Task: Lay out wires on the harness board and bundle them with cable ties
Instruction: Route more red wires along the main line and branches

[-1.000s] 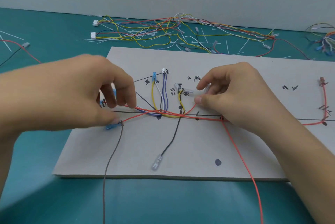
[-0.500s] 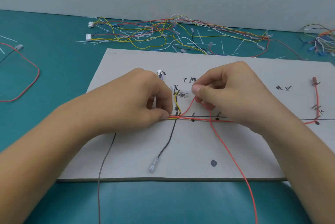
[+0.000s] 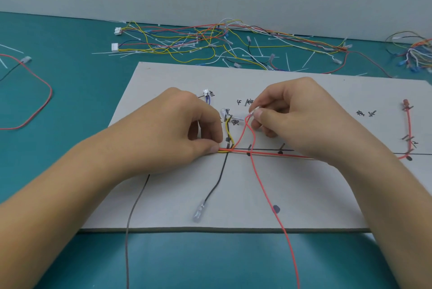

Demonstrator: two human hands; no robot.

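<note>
Centrally, one harness board [image 3: 327, 195] lies under two hands. The left hand [image 3: 177, 129], knuckles up, pinches the flat wire bundle [image 3: 266, 153] between thumb and forefinger; the bundle runs on toward 3 o'clock. The right hand [image 3: 301, 115], fingers curled, pinches the clear terminal of one red wire [image 3: 261, 185], which trails toward 6 o'clock. One black wire [image 3: 218, 183] lies at 6 o'clock from the left thumb.

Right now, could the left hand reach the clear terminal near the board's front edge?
Probably yes: the terminal lies uncovered on the board, near the left hand, though that hand pinches the wire bundle and must let go first.
</note>
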